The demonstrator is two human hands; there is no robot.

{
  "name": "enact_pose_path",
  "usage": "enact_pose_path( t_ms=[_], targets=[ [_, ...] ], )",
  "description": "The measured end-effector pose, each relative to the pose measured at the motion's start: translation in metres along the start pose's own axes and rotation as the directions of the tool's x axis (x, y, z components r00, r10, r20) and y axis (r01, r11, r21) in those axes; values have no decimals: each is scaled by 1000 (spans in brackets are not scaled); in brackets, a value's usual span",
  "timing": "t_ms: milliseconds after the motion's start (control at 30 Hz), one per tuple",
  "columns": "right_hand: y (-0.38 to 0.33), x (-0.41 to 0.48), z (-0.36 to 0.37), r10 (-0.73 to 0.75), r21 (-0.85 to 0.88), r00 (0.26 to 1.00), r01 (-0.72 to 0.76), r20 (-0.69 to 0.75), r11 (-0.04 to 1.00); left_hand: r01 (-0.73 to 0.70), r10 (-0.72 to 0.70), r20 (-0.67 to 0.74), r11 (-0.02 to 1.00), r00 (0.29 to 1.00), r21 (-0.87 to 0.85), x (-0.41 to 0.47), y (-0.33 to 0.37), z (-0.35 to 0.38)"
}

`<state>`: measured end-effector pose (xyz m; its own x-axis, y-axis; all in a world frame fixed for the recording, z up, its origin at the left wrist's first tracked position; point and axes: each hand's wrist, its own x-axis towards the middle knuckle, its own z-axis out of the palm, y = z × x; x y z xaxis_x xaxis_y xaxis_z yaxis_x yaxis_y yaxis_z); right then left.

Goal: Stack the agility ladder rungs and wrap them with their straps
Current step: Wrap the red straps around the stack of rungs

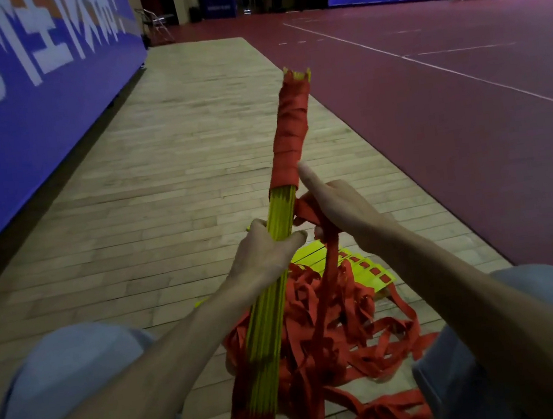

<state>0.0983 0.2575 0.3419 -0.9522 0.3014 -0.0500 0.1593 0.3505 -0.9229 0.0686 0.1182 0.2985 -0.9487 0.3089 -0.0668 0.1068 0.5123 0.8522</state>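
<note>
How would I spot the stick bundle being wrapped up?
Find the pale wooden floor running beside the blue banner wall. Over it, the left hand grips a long bundle of yellow rungs pointing away. Unlike the loose yellow rungs lying flat behind, its far half is bound in red strap.

Rung bundle rose tilted at centre between left knee and right knee, far end up. Strap wrapping sat around its upper part. Left hand held it below the wrapping; right hand, just right, held a strap running down to the loose strap pile on the plank floor. Flat rungs lay behind the pile. Banner wall left, court right.
</note>
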Motion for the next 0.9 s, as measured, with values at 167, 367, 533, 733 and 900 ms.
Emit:
enact_pose_path(
  t_ms=[167,367,533,733,900],
  targets=[
    [6,-1,7,53,65,996,-48,-76,997,-151,141,75,978,987,145,-10,0,3],
    [5,-4,7,136,473,991,-114,-12,873,-143,186,86,921,979,-364,-12,10,0],
    [-4,-6,8,141,658,989,-141,53,740,211,59,421,797,905,-565,-20,9,6],
    [-1,-5,8,63,583,998,-65,24,810,411,76,653,721,753,-558,-24,6,0],
    [1,1,9,58,417,997,-35,-44,908,272,-33,444,830,896,-488,-18,9,-9]
  ],
)
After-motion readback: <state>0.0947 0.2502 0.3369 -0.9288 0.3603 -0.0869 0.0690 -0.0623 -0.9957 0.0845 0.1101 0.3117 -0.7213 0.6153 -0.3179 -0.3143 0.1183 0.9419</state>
